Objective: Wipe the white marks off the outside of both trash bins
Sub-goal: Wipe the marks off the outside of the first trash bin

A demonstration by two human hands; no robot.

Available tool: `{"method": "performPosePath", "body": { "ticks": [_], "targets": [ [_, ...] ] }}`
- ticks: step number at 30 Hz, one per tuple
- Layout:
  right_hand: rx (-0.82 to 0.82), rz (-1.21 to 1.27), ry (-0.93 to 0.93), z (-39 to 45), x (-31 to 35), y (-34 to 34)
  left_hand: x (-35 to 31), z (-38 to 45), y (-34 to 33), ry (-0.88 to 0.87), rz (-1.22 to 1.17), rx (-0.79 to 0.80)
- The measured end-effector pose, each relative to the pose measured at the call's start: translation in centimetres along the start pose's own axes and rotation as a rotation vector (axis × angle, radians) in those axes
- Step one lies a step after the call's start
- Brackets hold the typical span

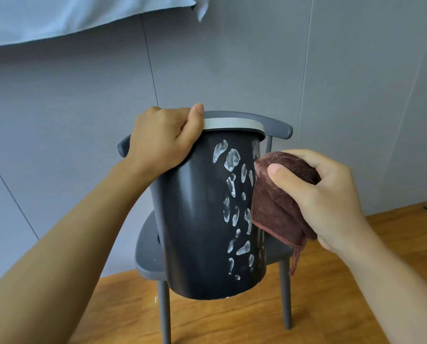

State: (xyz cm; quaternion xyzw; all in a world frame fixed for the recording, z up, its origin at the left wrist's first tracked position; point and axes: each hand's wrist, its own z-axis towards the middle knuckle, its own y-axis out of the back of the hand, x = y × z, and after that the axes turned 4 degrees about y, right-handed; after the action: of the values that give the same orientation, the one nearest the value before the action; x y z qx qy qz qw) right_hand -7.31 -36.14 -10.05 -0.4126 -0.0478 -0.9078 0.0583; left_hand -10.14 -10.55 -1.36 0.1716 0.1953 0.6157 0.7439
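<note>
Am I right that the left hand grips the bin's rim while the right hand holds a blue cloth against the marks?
Not quite: the cloth is brown, not blue, as the head view shows. The left hand does grip the bin at its rim, and the right hand holds the cloth against the white marks.

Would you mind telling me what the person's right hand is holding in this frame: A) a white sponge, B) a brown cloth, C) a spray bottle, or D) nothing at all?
B: the right hand grips a bunched brown cloth against the marked side of the black trash bin.
</note>
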Motion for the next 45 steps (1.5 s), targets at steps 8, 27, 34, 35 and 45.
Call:
{"method": "performPosePath", "body": {
  "ticks": [8, 27, 34, 35, 45],
  "targets": [
    [-0.08, 0.049, -0.002, 0.2, 0.8, -0.4, 0.0, -0.1, -1.0, -0.05, -0.002, 0.021],
    [-0.021, -0.673, 0.548, -0.2, 0.6, -6.2, -0.3, -0.2, -0.7, -0.068, 0.001, 0.029],
    [0.037, -0.72, 0.572, 0.2, 1.5, -5.2, -0.9, -0.3, -0.5, -0.086, -0.01, 0.042],
    [0.016, -0.698, 0.54, 0.6, 1.7, -4.8, -1.1, -0.2, -0.5, -0.086, -0.002, 0.046],
    [0.176, -0.687, 0.535, 0.8, 1.6, -3.8, -1.0, -0.1, -0.8, -0.071, 0.019, 0.025]
  ]
}}
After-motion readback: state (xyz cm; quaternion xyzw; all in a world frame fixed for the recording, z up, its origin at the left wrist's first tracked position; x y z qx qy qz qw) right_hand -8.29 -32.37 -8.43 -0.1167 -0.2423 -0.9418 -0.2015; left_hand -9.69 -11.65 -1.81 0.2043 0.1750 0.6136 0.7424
